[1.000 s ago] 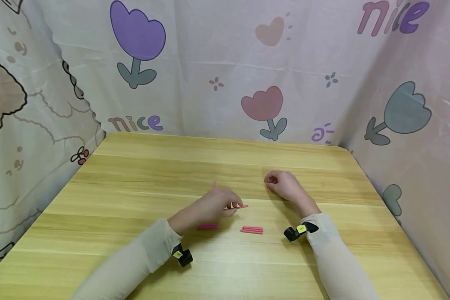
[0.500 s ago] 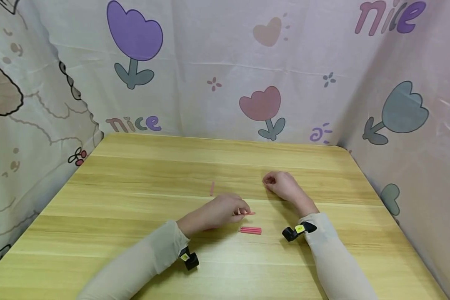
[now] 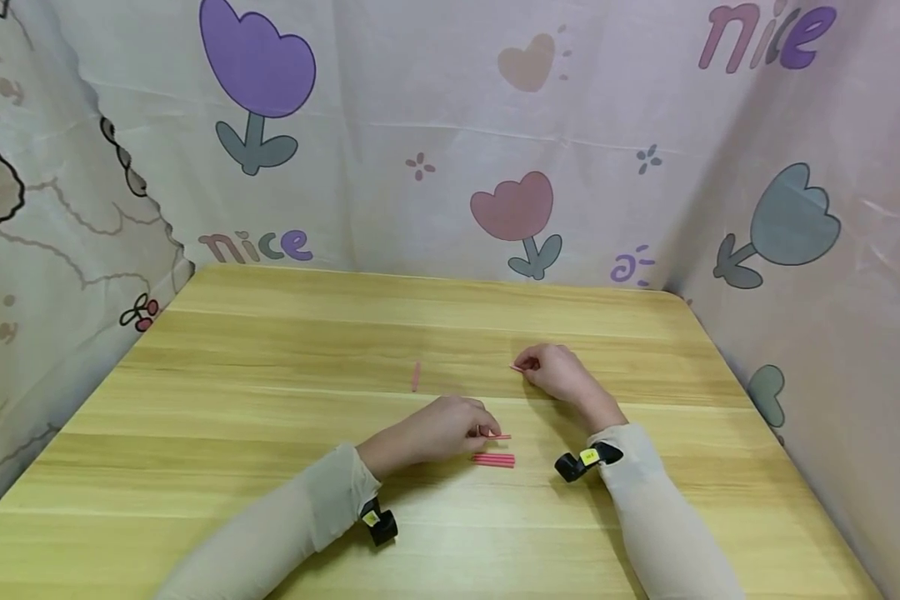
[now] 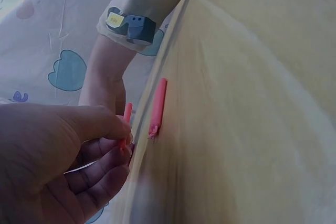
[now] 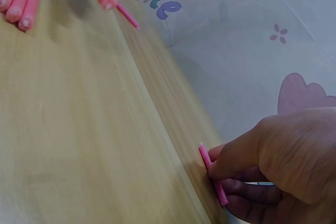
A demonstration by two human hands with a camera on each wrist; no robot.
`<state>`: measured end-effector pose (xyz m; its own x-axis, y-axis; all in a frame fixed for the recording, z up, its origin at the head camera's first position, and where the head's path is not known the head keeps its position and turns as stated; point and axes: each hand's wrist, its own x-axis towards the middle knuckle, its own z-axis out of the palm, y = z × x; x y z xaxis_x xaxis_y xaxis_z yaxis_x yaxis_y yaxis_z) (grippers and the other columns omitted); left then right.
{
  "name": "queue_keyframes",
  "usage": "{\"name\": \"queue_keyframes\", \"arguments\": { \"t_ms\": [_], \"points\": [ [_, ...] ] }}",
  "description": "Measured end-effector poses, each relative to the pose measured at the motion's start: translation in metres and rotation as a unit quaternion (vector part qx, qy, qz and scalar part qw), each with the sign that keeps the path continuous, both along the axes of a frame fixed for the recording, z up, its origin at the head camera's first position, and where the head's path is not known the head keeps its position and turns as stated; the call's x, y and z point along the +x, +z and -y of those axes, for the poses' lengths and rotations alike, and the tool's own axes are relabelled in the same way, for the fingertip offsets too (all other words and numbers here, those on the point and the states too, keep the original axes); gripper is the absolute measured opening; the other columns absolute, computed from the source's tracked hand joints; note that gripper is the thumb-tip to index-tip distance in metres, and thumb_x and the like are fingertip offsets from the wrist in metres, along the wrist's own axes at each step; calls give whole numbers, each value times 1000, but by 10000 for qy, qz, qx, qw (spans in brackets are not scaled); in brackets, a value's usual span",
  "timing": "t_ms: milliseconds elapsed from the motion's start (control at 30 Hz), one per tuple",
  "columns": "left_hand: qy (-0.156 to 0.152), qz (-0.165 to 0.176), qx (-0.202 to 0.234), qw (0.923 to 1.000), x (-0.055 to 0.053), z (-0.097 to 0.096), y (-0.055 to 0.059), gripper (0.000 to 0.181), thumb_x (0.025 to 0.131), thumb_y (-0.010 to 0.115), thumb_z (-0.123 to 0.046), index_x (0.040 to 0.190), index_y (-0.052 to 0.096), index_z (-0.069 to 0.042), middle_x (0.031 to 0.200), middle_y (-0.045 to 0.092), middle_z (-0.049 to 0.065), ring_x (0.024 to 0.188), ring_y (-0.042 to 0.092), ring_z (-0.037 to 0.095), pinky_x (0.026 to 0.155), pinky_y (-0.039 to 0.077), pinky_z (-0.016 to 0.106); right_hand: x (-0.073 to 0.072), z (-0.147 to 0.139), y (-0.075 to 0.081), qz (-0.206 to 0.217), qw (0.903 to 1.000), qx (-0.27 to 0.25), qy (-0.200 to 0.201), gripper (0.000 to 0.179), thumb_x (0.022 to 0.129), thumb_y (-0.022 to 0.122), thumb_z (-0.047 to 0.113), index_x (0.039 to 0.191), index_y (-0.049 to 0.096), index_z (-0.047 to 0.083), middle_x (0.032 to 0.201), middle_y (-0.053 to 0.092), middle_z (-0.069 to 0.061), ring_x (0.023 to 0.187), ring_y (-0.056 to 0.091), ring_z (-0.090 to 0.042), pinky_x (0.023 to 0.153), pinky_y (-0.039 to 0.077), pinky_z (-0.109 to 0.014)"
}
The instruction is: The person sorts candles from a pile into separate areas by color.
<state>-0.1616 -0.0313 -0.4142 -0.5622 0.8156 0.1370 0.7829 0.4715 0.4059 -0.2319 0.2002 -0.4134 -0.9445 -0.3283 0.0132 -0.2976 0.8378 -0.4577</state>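
Note:
My left hand point(image 3: 450, 429) pinches a thin pink candle point(image 4: 127, 113) between thumb and fingers, low over the table. Just in front of it lies a small bundle of similar pink candles point(image 3: 493, 460), side by side; their ends show close up in the right wrist view. Farther back and to the right, my right hand point(image 3: 558, 372) pinches another pink candle point(image 5: 214, 176), with its thumb and fingertips down at the wood. One more pink candle point(image 3: 416, 377) lies alone beyond the left hand, pointing away from me.
All of this is on a wood-grain table point(image 3: 270, 350). A printed cloth point(image 3: 390, 208) hangs behind its back edge and along both sides. A black camera point(image 3: 381, 525) is strapped to the left wrist, and another black camera point(image 3: 587, 460) to the right.
My left hand has moved right and nearer, up to the bundle, keeping its candle. The candle in my right hand has turned from pointing down to pointing left. The view has shifted slightly.

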Motion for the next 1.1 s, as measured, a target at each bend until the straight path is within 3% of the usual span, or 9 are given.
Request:
{"name": "queue_keyframes", "arguments": {
  "t_ms": [600,733,1100],
  "points": [
    [-42,35,-88,9999,1,-2,-8,14,92,66,-14,101,76,-14,88,66,-8,77,55,0,73,46,18,4,5,4,296,9995,54,-89,7,87,69,8,93,66,10,82,61,-1,76,54,-18,71,44,-34],
    [-35,139,-112,9998,3,-2,-7,14,94,65,-16,103,76,-13,94,68,-6,81,57,0,76,47,18,2,5,3,212,9997,45,-65,6,86,68,8,92,67,11,81,61,0,75,54,-17,70,44,-34],
    [-240,38,-203,9995,5,-2,-7,16,95,63,-17,102,77,-15,93,67,-7,81,56,0,76,46,18,2,5,-1,11,10000,-9,10,6,87,68,9,92,69,12,79,62,3,73,55,-14,70,45,-33]
  ]
}}
